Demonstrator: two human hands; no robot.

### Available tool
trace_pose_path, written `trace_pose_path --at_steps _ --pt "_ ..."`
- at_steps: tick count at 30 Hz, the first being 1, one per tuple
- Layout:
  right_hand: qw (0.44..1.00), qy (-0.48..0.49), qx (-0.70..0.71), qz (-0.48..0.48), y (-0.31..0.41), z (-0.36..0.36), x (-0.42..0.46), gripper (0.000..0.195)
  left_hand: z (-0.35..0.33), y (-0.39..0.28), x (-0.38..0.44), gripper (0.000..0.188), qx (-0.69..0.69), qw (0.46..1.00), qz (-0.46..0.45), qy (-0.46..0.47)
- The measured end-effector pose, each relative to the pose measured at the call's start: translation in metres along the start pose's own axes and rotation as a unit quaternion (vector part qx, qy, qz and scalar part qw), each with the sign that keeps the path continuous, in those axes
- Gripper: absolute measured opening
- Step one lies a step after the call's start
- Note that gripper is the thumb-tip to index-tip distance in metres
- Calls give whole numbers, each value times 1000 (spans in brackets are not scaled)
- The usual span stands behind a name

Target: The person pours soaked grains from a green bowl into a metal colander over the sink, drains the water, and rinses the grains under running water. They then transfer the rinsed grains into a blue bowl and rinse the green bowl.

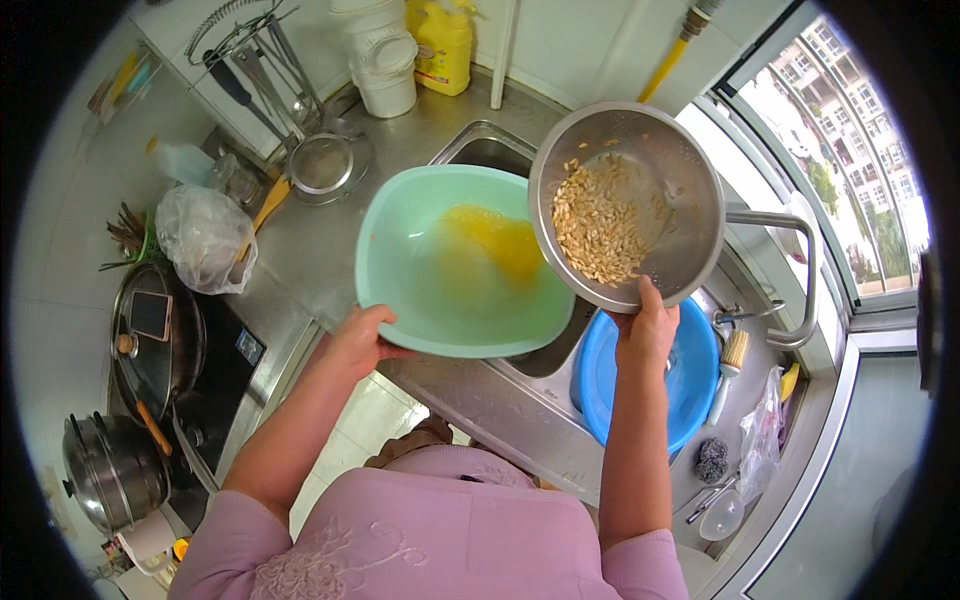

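Observation:
My left hand point(369, 339) grips the near left rim of a pale green plastic basin point(405, 300), thumb over the edge. Orange-yellow pulp or liquid point(491, 238) lies in the basin's right half. In my right hand point(646, 330) is a stainless steel bowl point(686, 217), held by its near rim and tilted so its inside shows. Wet pale seeds point(600, 225), probably pumpkin or melon seeds, cluster along the bowl's left side. The bowl overlaps the basin's right edge and hides it there. Part of the steel sink point(491, 142) shows behind the basin.
A blue plastic basin point(694, 375) sits at the right under my forearm. Beyond it are the faucet point(814, 277), a brush point(727, 367) and a steel scouring ball point(710, 459). Left stand a lidded pan point(142, 375), a plastic bag point(199, 240) and a strainer point(321, 163).

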State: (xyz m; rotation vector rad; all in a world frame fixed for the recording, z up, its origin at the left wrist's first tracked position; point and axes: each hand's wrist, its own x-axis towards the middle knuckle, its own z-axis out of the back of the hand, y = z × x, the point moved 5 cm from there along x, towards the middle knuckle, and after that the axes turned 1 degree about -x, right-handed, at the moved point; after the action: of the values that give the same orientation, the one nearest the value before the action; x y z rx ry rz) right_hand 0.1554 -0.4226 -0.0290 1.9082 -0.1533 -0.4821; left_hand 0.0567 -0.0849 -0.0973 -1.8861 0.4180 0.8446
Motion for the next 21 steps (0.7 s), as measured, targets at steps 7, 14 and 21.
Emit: trace_pose_path --at_steps 7,14,21 --pt "1000 6 -11 19 2 -5 0 34 -8 -16 16 40 11 999 -41 0" --pt "999 13 -37 37 13 -6 1 37 -28 13 30 44 11 999 16 40" --pt "1000 8 -18 19 14 -2 -6 35 -2 6 13 41 28 998 25 53"
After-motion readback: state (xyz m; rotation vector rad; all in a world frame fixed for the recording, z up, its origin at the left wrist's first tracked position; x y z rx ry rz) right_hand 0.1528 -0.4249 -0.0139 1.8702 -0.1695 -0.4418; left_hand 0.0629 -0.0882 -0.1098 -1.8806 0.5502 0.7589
